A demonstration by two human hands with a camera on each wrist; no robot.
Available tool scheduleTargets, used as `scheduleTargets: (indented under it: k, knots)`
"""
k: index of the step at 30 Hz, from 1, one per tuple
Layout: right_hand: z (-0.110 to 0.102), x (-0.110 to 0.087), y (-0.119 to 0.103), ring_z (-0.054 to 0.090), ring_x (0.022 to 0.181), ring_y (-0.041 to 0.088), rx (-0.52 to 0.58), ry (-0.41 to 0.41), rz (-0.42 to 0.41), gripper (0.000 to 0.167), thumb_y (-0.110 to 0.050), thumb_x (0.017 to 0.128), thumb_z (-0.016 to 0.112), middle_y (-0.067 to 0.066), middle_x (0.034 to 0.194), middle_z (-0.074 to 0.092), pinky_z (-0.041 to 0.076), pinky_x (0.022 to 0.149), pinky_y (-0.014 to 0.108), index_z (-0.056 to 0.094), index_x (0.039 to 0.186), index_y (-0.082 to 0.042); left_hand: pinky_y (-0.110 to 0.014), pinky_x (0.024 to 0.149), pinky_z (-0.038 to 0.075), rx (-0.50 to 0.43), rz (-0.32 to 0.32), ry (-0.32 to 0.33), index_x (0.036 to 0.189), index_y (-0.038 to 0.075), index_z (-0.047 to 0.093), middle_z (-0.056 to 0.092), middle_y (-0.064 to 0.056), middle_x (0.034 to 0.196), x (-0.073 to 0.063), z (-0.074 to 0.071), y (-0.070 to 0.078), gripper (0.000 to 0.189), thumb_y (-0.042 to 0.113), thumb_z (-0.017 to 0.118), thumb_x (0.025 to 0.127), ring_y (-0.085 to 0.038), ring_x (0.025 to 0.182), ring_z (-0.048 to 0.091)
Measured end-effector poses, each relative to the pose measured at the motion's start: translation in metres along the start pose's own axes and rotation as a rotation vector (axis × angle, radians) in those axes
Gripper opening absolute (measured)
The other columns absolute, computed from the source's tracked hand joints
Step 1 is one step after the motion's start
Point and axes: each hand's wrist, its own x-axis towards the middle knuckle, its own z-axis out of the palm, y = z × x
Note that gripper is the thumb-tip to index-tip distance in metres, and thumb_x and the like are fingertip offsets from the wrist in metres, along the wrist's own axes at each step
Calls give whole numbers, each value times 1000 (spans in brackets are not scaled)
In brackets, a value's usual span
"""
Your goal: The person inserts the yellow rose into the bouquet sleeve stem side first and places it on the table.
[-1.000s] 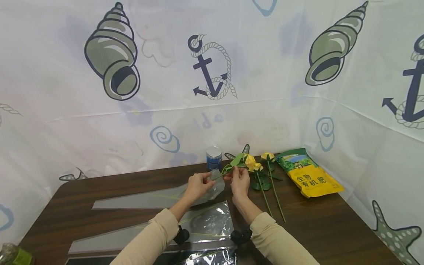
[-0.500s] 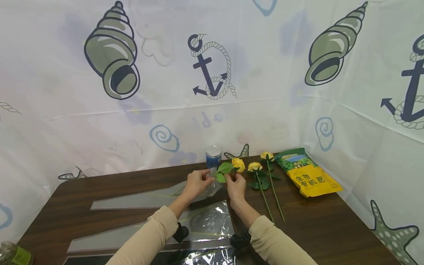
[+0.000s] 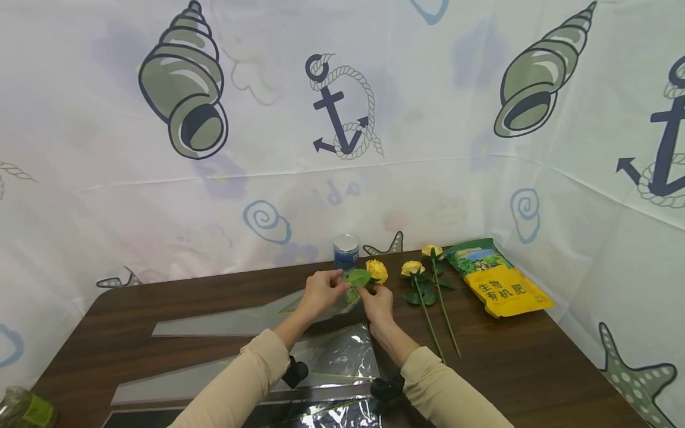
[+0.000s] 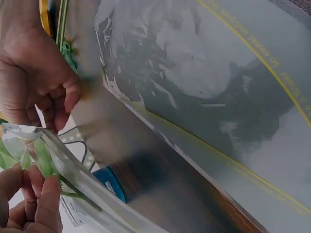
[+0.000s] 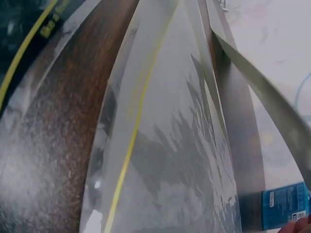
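In the head view my left hand point(image 3: 320, 291) pinches the mouth of a clear plastic flower sleeve point(image 3: 225, 321), whose narrow end points left over the table. Close beside it, my right hand point(image 3: 378, 305) pinches a yellow rose point(image 3: 377, 271) just below the bloom. The rose's green leaves point(image 3: 358, 277) lie between the hands at the sleeve's mouth. In the left wrist view the leaves point(image 4: 43, 158) and a stem show through the plastic by my left fingers point(image 4: 47, 204). Most of the stem is hard to make out. The right wrist view catches only a few fingertips point(image 5: 301, 226).
More flower sleeves point(image 3: 342, 356) lie flat nearer me. Two yellow roses point(image 3: 426, 309) lie to the right, beside a yellow-green fertilizer bag point(image 3: 503, 285). A blue can point(image 3: 345, 252) stands behind my hands. A jar point(image 3: 27, 408) sits at the front left.
My right hand has brought the rose left and slightly lower, toward the sleeve's mouth. Its bloom now sits apart from the two roses on the table. My left hand has barely moved.
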Motion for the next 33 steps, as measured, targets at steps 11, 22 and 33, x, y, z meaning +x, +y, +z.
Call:
scheduleTargets:
  k: [11,22,33]
  knots:
    - [-5,3,-6,48,78,11,191,169,-66,43,-1,85,61,6,91,52,42,65,20,39,122,-1,-23,46,37,-21,-5,-12,125,-4,57,69,-9,77,-2,6,-1,44,14,67,87,-8,52,50]
    - [-6,1,-10,54,108,27,102,182,-148,47,4,85,60,19,118,55,45,91,40,41,129,-1,-23,46,37,-18,-1,0,124,-5,58,69,-9,77,-2,6,1,42,12,68,86,-8,52,47]
    - [-6,3,-5,52,116,33,52,140,-201,45,9,79,66,22,119,58,41,99,46,49,120,4,-24,47,34,-29,-1,-23,126,-4,57,68,-9,79,0,4,2,42,12,65,88,-10,53,45]
